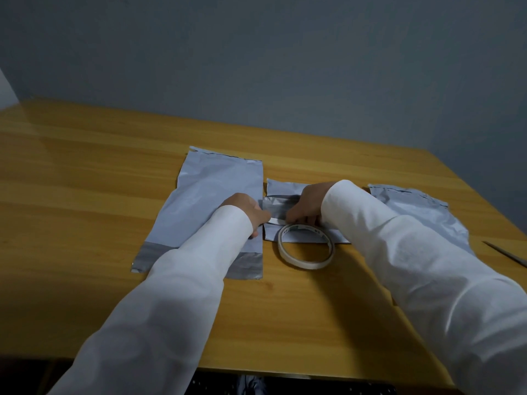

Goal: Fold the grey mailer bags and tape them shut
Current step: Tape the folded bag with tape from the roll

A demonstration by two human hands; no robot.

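Note:
A folded grey mailer bag [281,192] lies at the middle of the wooden table [85,181]. My left hand [246,208] pinches the left end of a white tape strip [274,221] stretched across the fold. Fingers of my right hand [308,205] curl down on the strip's right end, on the bag. The white tape roll [306,246] stands tilted just in front of the bag. An unfolded grey mailer bag [211,201] lies flat to the left under my left forearm. A third grey bag [419,212] lies at the right, partly under my right sleeve.
A thin metal tool [507,253], partly cut off by the frame, lies near the table's right edge. A grey wall stands close behind the table. The table's front edge runs below my forearms.

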